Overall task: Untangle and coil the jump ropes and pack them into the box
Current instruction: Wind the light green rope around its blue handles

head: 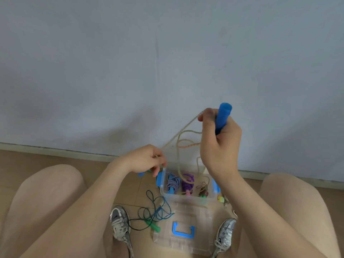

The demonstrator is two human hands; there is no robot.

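My right hand (220, 144) is raised over the box and grips a blue jump-rope handle (223, 117). Loops of its pale, translucent rope (178, 144) hang from the hand. My left hand (147, 159) pinches a strand of that rope left of the box. A clear plastic box (186, 199) with blue latches stands on the floor by the wall. In it lie a purple-and-white coiled rope (173, 180), a purple coiled rope (188, 183) and a brownish coil (203, 190). A dark teal rope (156, 213) with a green handle (153, 226) lies tangled on the floor.
The box's clear lid (183, 233) with a blue carry handle lies on the floor between my two grey sneakers (120, 224). My bare knees frame the scene left and right. A pale wall and skirting run behind the box. A small yellow thing (221, 198) sits right of the box.
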